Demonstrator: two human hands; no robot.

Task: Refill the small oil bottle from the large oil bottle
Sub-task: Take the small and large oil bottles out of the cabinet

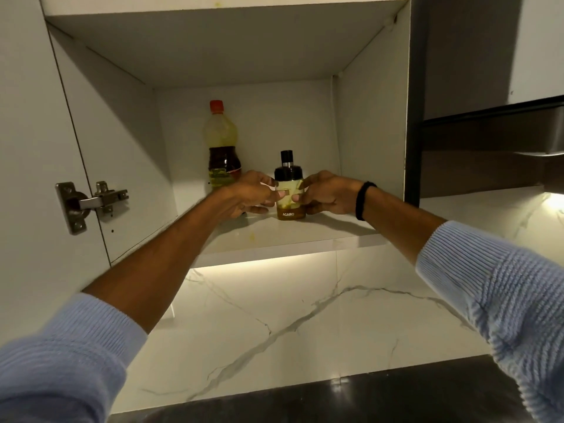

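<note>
Small oil bottle [287, 190] upright between both hands' fingers [282, 194], gripped from either side.

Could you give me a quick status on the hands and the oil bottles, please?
Left hand and right hand both gripping small oil bottle, upright on cabinet shelf. Large oil bottle behind-left, capped, untouched. Nothing blocking.

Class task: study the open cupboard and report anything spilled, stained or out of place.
A small yellowish stain marks the shelf near its front edge, before the large oil bottle; it resembles dripped oil. Both bottles stand upright and capped. Both hands clasp the small oil bottle.
</note>
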